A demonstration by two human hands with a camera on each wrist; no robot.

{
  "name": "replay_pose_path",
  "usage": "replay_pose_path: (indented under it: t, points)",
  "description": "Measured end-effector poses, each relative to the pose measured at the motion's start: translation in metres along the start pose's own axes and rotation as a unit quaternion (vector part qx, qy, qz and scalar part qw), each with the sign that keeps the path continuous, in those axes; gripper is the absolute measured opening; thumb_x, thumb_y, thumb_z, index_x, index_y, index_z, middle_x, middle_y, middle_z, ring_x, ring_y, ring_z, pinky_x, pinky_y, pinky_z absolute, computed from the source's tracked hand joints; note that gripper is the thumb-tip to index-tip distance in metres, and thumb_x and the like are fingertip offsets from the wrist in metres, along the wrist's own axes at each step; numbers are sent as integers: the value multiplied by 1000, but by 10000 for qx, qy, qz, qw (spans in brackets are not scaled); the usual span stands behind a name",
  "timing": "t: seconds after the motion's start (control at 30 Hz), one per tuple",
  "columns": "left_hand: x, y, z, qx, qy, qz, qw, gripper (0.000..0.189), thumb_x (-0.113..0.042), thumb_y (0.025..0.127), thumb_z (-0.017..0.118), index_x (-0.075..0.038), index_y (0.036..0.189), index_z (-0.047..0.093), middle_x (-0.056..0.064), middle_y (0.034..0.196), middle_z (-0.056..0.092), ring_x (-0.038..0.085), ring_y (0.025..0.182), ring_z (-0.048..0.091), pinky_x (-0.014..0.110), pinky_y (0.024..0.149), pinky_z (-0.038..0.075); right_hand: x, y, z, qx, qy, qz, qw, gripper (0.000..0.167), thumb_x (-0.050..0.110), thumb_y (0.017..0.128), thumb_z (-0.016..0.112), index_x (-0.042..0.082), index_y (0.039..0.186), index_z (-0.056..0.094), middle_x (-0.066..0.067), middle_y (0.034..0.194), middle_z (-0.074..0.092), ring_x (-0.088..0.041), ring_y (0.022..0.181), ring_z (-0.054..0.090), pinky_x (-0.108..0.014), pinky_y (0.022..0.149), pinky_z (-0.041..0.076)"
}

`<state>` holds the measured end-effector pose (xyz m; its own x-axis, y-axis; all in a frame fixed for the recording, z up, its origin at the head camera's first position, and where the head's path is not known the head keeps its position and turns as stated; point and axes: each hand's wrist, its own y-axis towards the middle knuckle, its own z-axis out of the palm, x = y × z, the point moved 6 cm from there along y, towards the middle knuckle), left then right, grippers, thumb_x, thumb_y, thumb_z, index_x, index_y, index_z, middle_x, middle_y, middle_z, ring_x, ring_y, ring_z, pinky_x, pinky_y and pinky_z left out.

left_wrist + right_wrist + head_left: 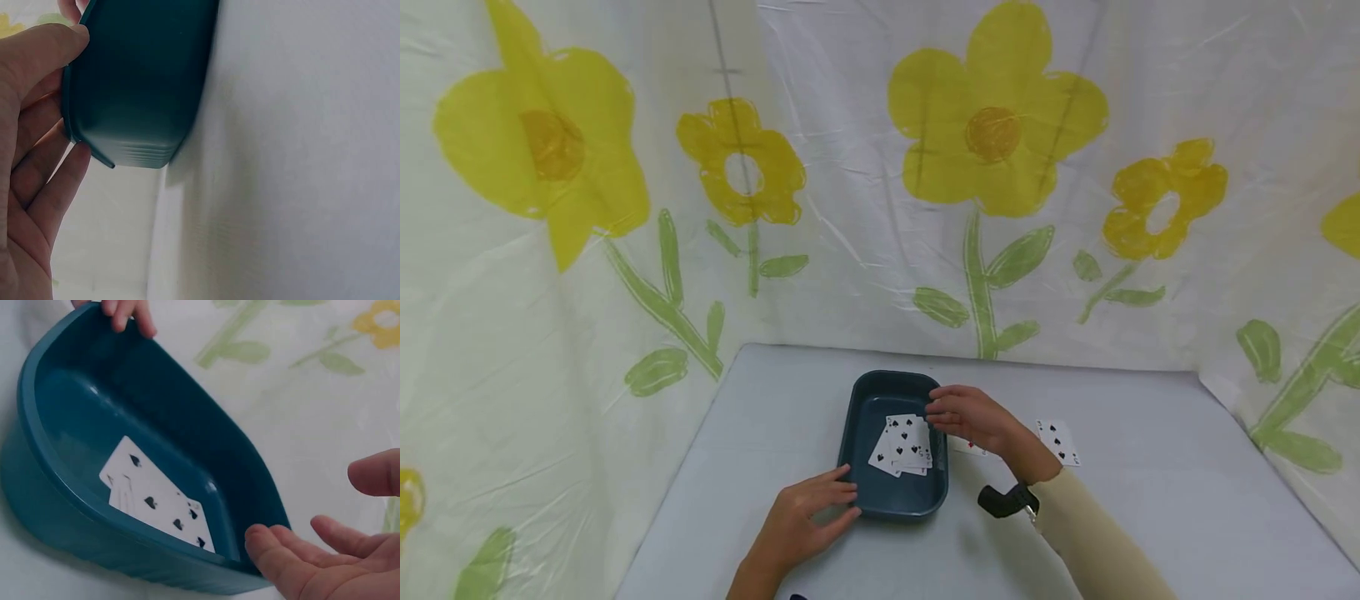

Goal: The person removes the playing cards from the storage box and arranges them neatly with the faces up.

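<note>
A dark teal plastic tub [891, 498] stands on the table, with several overlapping playing cards [910, 442] lying face up in it; spades show on them. At its near left rim, my left hand [808, 517] holds on. In the left wrist view the thumb lies on the outside of the tub [137, 81], and the fingers reach over the rim. My right hand [973, 417] is at the far right rim with its fingers loosely extended and fingertips right at the edge. The right wrist view shows thumb and fingers spread apart, nothing between them.
Right of the tub, a red-suited card [967, 447] lies partly hidden under my right hand. Farther right is a spade card [1060, 442] on the white table [1150, 500]. A flower-printed sheet [850, 208] hangs along the table's back and sides.
</note>
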<state>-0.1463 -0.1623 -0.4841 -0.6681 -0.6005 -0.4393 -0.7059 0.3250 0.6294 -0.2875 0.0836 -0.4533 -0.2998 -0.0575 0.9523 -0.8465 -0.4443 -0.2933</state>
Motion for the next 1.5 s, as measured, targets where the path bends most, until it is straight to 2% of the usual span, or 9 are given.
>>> replay_pose_path:
  t: [0.13, 0.23, 0.4, 0.67, 0.83, 1.07, 1.27, 1.5]
  points:
    - [1, 0, 1, 5, -16, 11, 10000, 19, -21, 77, 88, -12, 93, 81, -4, 102, 76, 17, 108, 69, 32, 85, 58, -2, 2, 8, 73, -8, 87, 9999, 51, 5, 102, 52, -15, 145, 32, -32, 142, 45, -45, 136, 42, -50, 112, 36]
    - [1, 0, 0, -20, -4, 38, 10000, 19, -20, 77, 88, -12, 92, 81, -4, 102, 76, 18, 108, 69, 32, 84, 58, -2, 2, 15, 150, -73, 116, 9998, 54, 5, 102, 51, -15, 147, 29, -34, 149, 35, -47, 140, 35, -53, 115, 30]
    - [1, -1, 1, -25, -6, -35, 10000, 20, -20, 76, 89, -13, 92, 81, -6, 102, 75, 17, 109, 69, 31, 85, 58, -3, 9, 27, 10, -396, 225, 9990, 60, 11, 101, 54, -13, 149, 28, -33, 153, 29, -48, 143, 27, -55, 117, 24]
    - [0, 0, 0, -50, -8, 34, 10000, 20, -20, 76, 89, -13, 93, 81, -7, 103, 75, 17, 109, 68, 31, 85, 58, -14, 24, 38, -544, -839, 386, 9942, 60, 11, 95, 61, -10, 146, 36, -30, 146, 40, -50, 138, 34, -59, 113, 31]
    - [0, 0, -1, -59, 25, 92, 9999, 19, -22, 78, 88, -13, 93, 81, -5, 102, 75, 18, 108, 69, 31, 84, 58, -19, 28, 43, -749, -1077, 462, 9903, 61, 12, 93, 64, -10, 143, 39, -29, 146, 39, -48, 136, 36, -61, 111, 34]
    - [2, 0, 1, 41, -53, 41, 10000, 21, -21, 78, 88, -12, 95, 81, -3, 103, 76, 17, 111, 67, 33, 85, 58, -27, 30, 49, -695, -1332, 544, 9872, 59, 15, 94, 63, -11, 142, 41, -30, 148, 39, -45, 137, 38, -58, 110, 35]
    - [1, 1, 0, -13, -44, 95, 9999, 21, -19, 78, 88, -12, 95, 81, -2, 102, 76, 18, 110, 68, 33, 85, 58, -31, 32, 53, -600, -1208, 535, 9894, 58, 15, 93, 64, -9, 142, 43, -30, 146, 41, -42, 133, 43, -56, 109, 38]
    - [0, 0, 0, -15, -64, 99, 9999, 21, -18, 77, 89, -11, 95, 81, -3, 103, 76, 18, 109, 69, 34, 84, 58, -34, 33, 56, -545, -927, 561, 9926, 57, 13, 96, 61, -11, 143, 40, -29, 144, 43, -47, 134, 41, -55, 109, 39]
